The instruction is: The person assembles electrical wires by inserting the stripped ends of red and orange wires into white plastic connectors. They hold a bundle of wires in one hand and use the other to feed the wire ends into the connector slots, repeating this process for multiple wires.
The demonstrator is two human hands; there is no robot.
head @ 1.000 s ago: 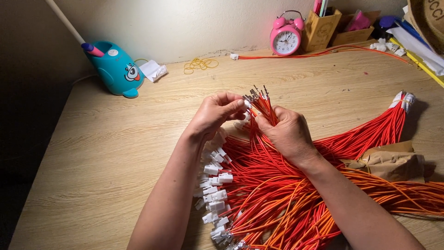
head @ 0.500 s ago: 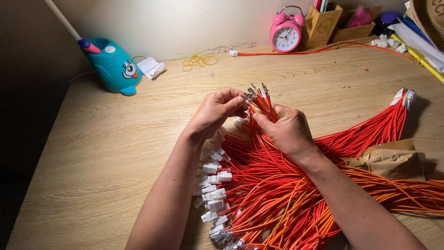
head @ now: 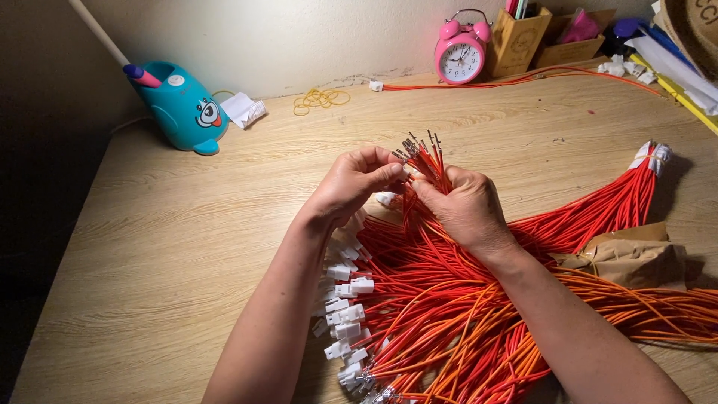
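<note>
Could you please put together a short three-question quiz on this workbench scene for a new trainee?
1. True or false: the right hand grips a bunch of red wires with metal tips pointing up.
2. What colour are the connectors under the left hand?
3. Which stands nearer the wall: (a) the pink alarm clock, (b) the brown paper wrap?

Key: 1 true; 2 white; 3 a.

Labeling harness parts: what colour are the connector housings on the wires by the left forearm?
White connector housings, on red-orange wires; clearest in the head view.
</note>
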